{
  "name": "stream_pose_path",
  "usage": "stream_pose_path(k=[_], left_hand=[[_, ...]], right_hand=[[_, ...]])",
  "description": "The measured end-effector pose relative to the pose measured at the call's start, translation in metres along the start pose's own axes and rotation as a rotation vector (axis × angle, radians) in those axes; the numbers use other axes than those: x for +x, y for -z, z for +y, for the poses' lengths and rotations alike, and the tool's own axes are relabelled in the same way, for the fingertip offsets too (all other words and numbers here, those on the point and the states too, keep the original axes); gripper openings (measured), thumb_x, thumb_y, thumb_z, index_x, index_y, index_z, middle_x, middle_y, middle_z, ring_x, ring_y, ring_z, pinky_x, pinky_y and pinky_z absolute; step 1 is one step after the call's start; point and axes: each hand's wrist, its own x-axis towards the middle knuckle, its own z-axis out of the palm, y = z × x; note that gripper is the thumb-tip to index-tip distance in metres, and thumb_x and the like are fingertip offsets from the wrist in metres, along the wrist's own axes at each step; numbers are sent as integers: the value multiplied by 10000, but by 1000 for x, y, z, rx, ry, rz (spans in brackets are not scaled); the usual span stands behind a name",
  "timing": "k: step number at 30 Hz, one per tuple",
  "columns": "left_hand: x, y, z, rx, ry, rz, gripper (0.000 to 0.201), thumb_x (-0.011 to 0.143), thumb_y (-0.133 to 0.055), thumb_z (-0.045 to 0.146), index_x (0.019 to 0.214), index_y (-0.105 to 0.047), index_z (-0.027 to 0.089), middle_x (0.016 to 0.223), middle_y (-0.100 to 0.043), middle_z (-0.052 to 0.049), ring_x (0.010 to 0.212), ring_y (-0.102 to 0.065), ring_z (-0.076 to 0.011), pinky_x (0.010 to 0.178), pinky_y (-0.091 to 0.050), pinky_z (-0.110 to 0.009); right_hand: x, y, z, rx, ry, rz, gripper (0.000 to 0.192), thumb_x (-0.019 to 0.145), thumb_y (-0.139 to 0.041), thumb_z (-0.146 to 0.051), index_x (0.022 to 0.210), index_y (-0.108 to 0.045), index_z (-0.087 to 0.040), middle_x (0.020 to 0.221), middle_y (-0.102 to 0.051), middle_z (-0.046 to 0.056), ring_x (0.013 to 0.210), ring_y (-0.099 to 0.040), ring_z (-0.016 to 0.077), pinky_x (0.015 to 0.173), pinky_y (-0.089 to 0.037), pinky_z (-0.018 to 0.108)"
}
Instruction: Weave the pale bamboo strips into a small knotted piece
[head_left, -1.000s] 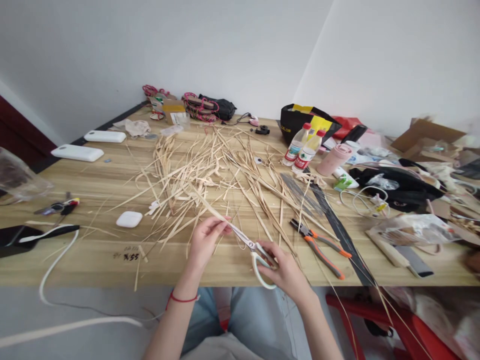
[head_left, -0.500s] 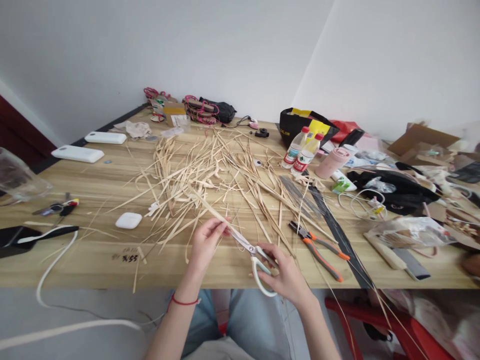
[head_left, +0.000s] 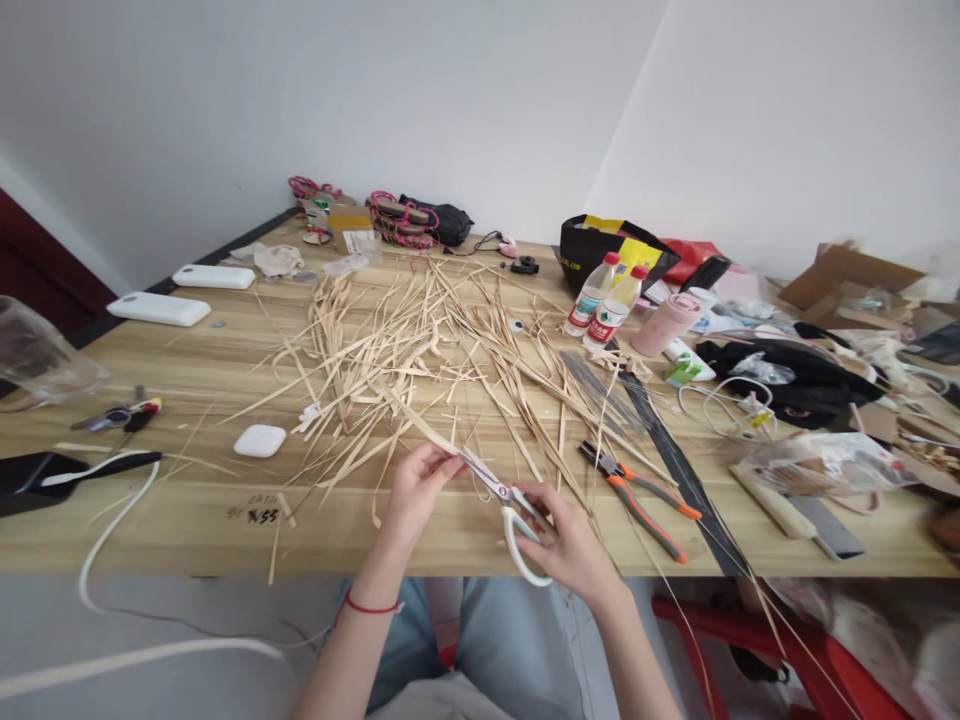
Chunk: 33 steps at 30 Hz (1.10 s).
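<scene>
Little change since earlier frame: both hands same spots, view nudged slightly. Left hand (head_left: pixel 416 490) pinches strip (head_left: pixel 420 425) at near table (head_left: pixel 187 530) edge. Right hand (head_left: pixel 570 545) clamped on scissors (head_left: pixel 506 505), blades at strip end. Blade gap unclear; right fingers partly hidden by handle loop.

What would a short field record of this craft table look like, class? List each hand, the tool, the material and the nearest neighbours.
left hand: pinches a pale strip
right hand: grips the white-handled scissors
blades: at the strip, beside the left fingertips
material: loose pile of straw strips on the wooden table
right of the hands: orange-handled pliers
left of the hands: white earbud case
</scene>
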Motion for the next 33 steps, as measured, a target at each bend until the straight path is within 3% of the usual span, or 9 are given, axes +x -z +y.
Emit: stream_pose_path(k=[9,18,24,33], left_hand=[[1,-1,-1,14,5,-1,161,654,-707,257,747,-650,138,735,-696,-43,651,-635,-143,695,-515,-270],[6,6,-10,-15,-79,153,197,667,-695,308,737,-607,146,657,-619,-8,594,-558,-104,604,-463,-213],[5,6,-11,-10,-80,133,203,668,-699,313,739,-607,146,639,-600,1,600,-548,-102,609,-455,-209],[2,5,-9,52,-74,82,206,667,-701,320,752,-626,149,657,-622,-10,616,-562,-120,633,-459,-226]], right_hand=[[4,1,-3,-27,8,-14,464,724,-660,-287,1154,-499,-221,1035,-639,68,903,-605,208,787,-488,332],[-4,4,1,-28,5,-7,449,697,-651,-237,1126,-520,-226,1031,-650,62,861,-620,196,754,-497,313],[-2,2,3,36,-2,-19,449,681,-684,-272,1103,-540,-212,939,-656,41,755,-598,167,675,-488,274],[3,1,1,15,16,-7,454,697,-681,-311,1118,-542,-210,921,-652,42,775,-595,174,694,-488,287]])
